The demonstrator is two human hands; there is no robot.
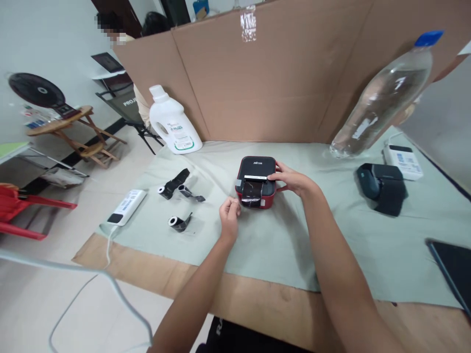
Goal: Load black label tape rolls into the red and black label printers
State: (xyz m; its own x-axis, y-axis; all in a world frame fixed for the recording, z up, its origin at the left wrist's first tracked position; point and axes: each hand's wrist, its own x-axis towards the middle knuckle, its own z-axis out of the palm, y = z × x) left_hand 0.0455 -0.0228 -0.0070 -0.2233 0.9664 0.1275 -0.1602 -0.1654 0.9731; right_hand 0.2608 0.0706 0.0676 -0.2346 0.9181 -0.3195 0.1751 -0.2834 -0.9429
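Observation:
A small red and black label printer sits on the cloth in front of me. A shiny black strip hangs out over its front face. My right hand grips the printer's right side, thumb on the top edge and fingers around the side. Beside the front left corner is my left hand, its fingers closed in a pinch; what they hold, if anything, is hidden. To the left lie a black ribbon roll, a second partly unrolled one and a third nearer me.
A white jug and a tilted clear bottle stand by the cardboard screen. White power strips lie left and right. A black strapped object and dark tablet are at right. A person sits behind.

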